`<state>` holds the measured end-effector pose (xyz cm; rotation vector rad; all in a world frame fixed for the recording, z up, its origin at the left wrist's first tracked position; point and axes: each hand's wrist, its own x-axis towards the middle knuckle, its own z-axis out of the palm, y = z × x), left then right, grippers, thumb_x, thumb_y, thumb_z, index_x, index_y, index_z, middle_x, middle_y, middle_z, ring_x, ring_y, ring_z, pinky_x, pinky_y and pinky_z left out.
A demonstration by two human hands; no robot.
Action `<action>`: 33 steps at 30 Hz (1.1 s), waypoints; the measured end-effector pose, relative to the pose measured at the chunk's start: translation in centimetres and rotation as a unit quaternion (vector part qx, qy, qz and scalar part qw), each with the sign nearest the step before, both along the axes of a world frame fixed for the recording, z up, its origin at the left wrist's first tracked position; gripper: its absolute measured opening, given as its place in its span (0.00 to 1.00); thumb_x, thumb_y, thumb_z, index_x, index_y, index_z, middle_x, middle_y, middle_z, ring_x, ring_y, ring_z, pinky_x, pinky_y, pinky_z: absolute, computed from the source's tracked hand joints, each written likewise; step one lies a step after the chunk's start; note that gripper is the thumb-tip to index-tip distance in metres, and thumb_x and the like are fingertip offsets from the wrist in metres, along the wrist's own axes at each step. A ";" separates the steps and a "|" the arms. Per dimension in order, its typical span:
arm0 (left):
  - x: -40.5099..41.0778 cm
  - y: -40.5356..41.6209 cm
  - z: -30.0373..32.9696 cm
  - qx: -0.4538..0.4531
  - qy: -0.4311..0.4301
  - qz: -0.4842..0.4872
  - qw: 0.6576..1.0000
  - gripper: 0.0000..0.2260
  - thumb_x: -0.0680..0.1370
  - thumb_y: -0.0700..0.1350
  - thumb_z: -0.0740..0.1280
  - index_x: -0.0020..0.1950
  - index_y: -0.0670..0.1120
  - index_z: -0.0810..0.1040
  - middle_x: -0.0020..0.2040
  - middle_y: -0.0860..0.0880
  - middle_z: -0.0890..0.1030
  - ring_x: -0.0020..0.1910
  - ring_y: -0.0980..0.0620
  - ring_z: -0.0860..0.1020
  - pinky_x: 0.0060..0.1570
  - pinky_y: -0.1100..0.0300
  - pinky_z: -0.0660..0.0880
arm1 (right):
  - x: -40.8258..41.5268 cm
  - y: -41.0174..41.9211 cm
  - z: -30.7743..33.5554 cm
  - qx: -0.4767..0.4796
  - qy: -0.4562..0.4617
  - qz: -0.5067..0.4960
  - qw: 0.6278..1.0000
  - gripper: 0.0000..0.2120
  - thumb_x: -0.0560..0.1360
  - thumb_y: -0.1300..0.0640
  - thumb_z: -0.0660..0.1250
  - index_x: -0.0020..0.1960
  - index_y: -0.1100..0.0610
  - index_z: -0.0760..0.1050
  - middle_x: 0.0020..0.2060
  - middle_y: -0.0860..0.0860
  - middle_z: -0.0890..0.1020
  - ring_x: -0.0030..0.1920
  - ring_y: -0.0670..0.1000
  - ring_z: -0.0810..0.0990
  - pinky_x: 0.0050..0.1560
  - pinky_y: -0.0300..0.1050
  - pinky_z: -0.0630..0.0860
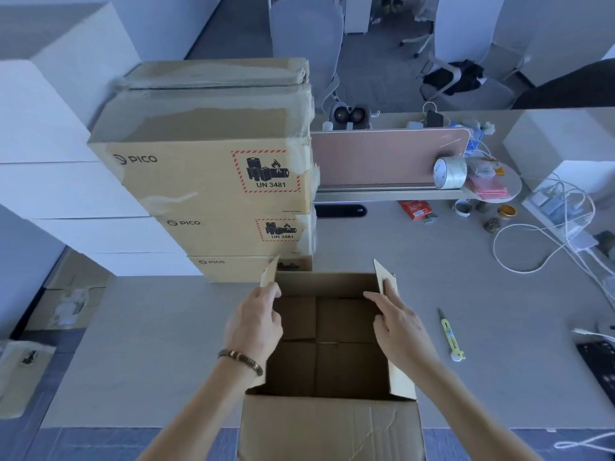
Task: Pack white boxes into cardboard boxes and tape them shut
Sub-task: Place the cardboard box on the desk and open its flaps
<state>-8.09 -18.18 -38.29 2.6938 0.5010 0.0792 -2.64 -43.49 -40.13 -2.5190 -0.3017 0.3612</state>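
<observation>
Nearest, at the surface's near edge, an open cardboard box (329, 424) stands empty (bottom flaps bare). Left hand (254, 322) curls round its left flap; right hand (397, 322) lies with straight fingers against the right one. Packing seems unstarted, taping too: tape roll (449, 173) waits far right. White boxes (60, 191) stack at the left edge, partly cut off.

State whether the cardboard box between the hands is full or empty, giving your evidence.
Empty: the open cardboard box shows only its bare bottom flaps, and no white boxes lie inside it.
</observation>
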 end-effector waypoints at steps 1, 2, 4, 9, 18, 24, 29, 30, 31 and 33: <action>0.0 0.4 0.3 -0.006 -0.002 0.008 1.000 0.12 0.77 0.37 0.64 0.57 0.50 0.74 0.52 0.51 0.79 0.42 0.49 0.79 0.41 0.54 0.79 | 0.1 -0.2 0.3 -0.005 0.002 -0.004 1.000 0.23 0.82 0.61 0.54 0.74 0.44 0.68 0.80 0.48 0.57 0.50 0.50 0.81 0.49 0.43 0.75; -0.1 0.8 0.7 -0.014 -0.006 0.017 1.000 0.13 0.76 0.35 0.64 0.57 0.49 0.74 0.51 0.50 0.80 0.44 0.47 0.80 0.42 0.54 0.79 | 0.2 -0.5 0.6 -0.012 0.000 -0.012 1.000 0.25 0.82 0.62 0.54 0.75 0.45 0.66 0.80 0.49 0.59 0.40 0.47 0.79 0.44 0.42 0.74; -0.2 1.9 1.0 -0.033 -0.005 0.043 0.999 0.14 0.75 0.32 0.63 0.57 0.46 0.75 0.50 0.47 0.80 0.48 0.43 0.80 0.46 0.52 0.78 | 0.4 -1.0 1.6 -0.022 0.003 -0.033 0.999 0.27 0.82 0.64 0.53 0.77 0.46 0.63 0.79 0.51 0.62 0.35 0.45 0.73 0.41 0.43 0.75; -1.1 5.1 1.1 -0.092 0.009 0.112 0.989 0.24 0.70 0.26 0.59 0.61 0.43 0.78 0.53 0.42 0.81 0.48 0.43 0.77 0.48 0.55 0.74 | 1.0 -3.8 2.8 -0.030 0.031 -0.095 0.995 0.29 0.78 0.67 0.55 0.76 0.49 0.66 0.52 0.56 0.83 0.47 0.56 0.79 0.44 0.46 0.75; -2.5 10.2 -0.6 -0.184 0.052 0.090 0.977 0.20 0.78 0.30 0.60 0.61 0.51 0.79 0.49 0.43 0.82 0.38 0.43 0.80 0.29 0.63 0.69 | 2.6 -9.0 1.8 0.020 0.084 -0.129 0.988 0.31 0.74 0.70 0.59 0.72 0.46 0.69 0.51 0.50 0.81 0.44 0.52 0.78 0.38 0.43 0.71; -2.9 11.1 -4.3 -0.157 0.059 0.098 0.981 0.19 0.79 0.32 0.59 0.63 0.51 0.76 0.64 0.45 0.76 0.46 0.49 0.77 0.47 0.56 0.72 | 3.0 -10.8 -0.9 -0.069 0.095 -0.134 0.984 0.32 0.74 0.67 0.60 0.74 0.45 0.65 0.61 0.55 0.72 0.53 0.55 0.73 0.51 0.47 0.70; -2.8 8.8 -6.9 -0.108 0.106 0.110 0.982 0.23 0.81 0.53 0.63 0.74 0.47 0.66 0.78 0.39 0.56 0.78 0.41 0.51 0.73 0.40 0.59 | 2.1 -9.2 -3.4 -0.165 0.086 -0.159 0.970 0.22 0.76 0.52 0.66 0.70 0.47 0.70 0.72 0.58 0.64 0.70 0.62 0.65 0.69 0.55 0.64; -2.8 7.8 -7.2 -0.091 0.120 0.093 0.984 0.28 0.80 0.57 0.62 0.77 0.48 0.62 0.79 0.40 0.52 0.79 0.41 0.46 0.75 0.39 0.55 | 1.8 -8.7 -4.0 -0.159 0.071 -0.150 0.973 0.20 0.76 0.50 0.64 0.68 0.46 0.71 0.70 0.57 0.67 0.69 0.61 0.66 0.68 0.56 0.64; -2.6 6.8 -7.5 -0.066 0.138 0.070 0.986 0.31 0.80 0.60 0.60 0.79 0.48 0.57 0.80 0.39 0.48 0.79 0.40 0.42 0.76 0.39 0.50 | 1.6 -8.0 -4.5 -0.152 0.067 -0.145 0.975 0.18 0.77 0.47 0.63 0.66 0.45 0.71 0.68 0.54 0.69 0.67 0.59 0.67 0.67 0.57 0.63; -2.2 4.9 -8.3 -0.014 0.176 0.034 0.984 0.37 0.80 0.61 0.59 0.81 0.47 0.47 0.80 0.37 0.43 0.79 0.36 0.39 0.77 0.40 0.44 | 1.4 -6.6 -5.7 -0.152 0.092 -0.156 0.972 0.19 0.78 0.39 0.58 0.66 0.43 0.69 0.66 0.50 0.70 0.69 0.56 0.66 0.68 0.63 0.59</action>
